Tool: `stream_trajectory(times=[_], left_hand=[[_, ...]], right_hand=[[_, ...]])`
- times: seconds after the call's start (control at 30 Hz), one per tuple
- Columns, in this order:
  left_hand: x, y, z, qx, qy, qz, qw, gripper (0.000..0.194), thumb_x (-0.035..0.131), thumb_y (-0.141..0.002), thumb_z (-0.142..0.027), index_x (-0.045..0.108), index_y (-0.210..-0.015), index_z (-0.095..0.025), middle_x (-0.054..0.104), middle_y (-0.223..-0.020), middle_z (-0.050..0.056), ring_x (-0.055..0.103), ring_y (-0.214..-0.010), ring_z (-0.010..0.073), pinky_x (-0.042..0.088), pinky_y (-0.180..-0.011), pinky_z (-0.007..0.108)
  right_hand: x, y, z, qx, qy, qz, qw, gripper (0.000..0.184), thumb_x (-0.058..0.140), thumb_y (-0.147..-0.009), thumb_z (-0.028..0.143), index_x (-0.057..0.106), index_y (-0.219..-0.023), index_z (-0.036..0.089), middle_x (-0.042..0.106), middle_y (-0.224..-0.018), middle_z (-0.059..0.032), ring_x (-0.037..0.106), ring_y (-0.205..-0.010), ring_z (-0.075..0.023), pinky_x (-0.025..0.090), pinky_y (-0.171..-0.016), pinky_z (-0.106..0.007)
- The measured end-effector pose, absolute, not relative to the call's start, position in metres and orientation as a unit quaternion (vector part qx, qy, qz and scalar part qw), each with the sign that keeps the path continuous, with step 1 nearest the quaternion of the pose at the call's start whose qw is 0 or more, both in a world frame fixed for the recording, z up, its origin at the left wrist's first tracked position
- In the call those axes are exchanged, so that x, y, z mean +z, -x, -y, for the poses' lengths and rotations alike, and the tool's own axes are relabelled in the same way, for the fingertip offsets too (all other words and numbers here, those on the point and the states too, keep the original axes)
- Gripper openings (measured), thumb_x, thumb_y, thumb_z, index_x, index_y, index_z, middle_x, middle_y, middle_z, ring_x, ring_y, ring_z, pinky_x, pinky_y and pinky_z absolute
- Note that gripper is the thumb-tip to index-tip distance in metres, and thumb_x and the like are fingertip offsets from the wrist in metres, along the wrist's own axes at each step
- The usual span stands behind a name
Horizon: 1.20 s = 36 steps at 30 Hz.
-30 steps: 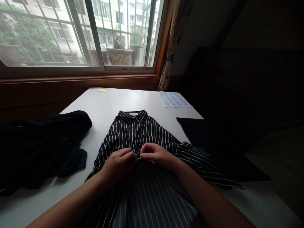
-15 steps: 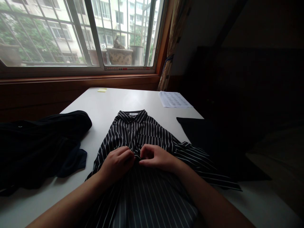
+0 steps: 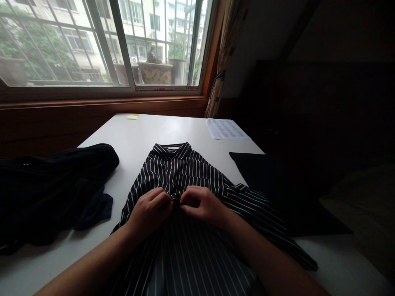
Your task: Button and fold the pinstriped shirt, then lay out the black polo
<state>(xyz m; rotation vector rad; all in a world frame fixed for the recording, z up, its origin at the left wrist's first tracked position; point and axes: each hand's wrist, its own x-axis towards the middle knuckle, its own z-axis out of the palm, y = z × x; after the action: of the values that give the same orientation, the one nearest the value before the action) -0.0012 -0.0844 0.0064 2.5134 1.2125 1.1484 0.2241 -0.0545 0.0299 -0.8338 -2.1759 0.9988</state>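
A black shirt with white stripes (image 3: 197, 166) lies front up on the white table (image 3: 173, 127), its collar toward the window. My left hand (image 3: 151, 207) pinches the shirt's front edge near the middle of the chest. Close beside it on the right, my right hand (image 3: 200, 203) grips the cloth between thumb and fingers. Between the fingertips the fabric is bunched and slightly raised. Any button there is too small and dark to make out. The right sleeve in view spreads out past my right forearm.
Dark clothing (image 3: 52, 189) is heaped on the left of the table. A dark flat cloth (image 3: 262, 176) lies at the right. Printed sheets (image 3: 228, 129) and a yellow sticky note (image 3: 132, 117) rest toward the far edge, below a barred window (image 3: 101, 45).
Both hands have shifted slightly away from me, and the cloth between them is bunched higher. The sleeve's end at the right has slid a little toward me.
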Motion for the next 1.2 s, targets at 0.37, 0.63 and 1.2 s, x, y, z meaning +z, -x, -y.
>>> stream_trajectory(times=[0.37, 0.63, 1.2], left_hand=[[0.0064, 0.001, 0.0852, 0.387, -0.83, -0.397, 0.061, 0.012, 0.057, -0.091, -0.013, 0.055, -0.081, -0.018, 0.055, -0.076, 0.0, 0.052, -0.068, 0.0127, 0.044, -0.063, 0.025], [0.0061, 0.0018, 0.0848, 0.38, -0.832, -0.398, 0.066, 0.01, 0.056, -0.092, -0.015, 0.057, -0.083, -0.018, 0.057, -0.078, 0.001, 0.054, -0.069, 0.0131, 0.045, -0.063, 0.025], [0.0056, 0.0001, 0.0849, 0.375, -0.838, -0.391, 0.067, 0.024, 0.057, -0.095, -0.019, 0.061, -0.119, -0.021, 0.067, -0.086, 0.001, 0.063, -0.07, 0.0121, 0.051, -0.063, 0.022]], right_hand=[[0.0273, -0.2227, 0.055, 0.378, 0.272, 0.829, 0.309, 0.006, 0.073, -0.083, 0.019, 0.069, -0.087, 0.018, 0.059, -0.078, 0.0019, 0.055, -0.07, -0.0109, 0.043, -0.063, -0.023], [0.0266, -0.222, 0.0557, 0.389, 0.261, 0.829, 0.307, 0.006, 0.074, -0.083, 0.019, 0.07, -0.088, 0.018, 0.059, -0.079, 0.0014, 0.057, -0.072, -0.0117, 0.044, -0.065, -0.024], [0.0245, -0.2214, 0.0553, 0.389, 0.25, 0.83, 0.312, 0.005, 0.073, -0.084, 0.02, 0.071, -0.088, 0.018, 0.058, -0.079, 0.0011, 0.055, -0.071, -0.0117, 0.044, -0.064, -0.025]])
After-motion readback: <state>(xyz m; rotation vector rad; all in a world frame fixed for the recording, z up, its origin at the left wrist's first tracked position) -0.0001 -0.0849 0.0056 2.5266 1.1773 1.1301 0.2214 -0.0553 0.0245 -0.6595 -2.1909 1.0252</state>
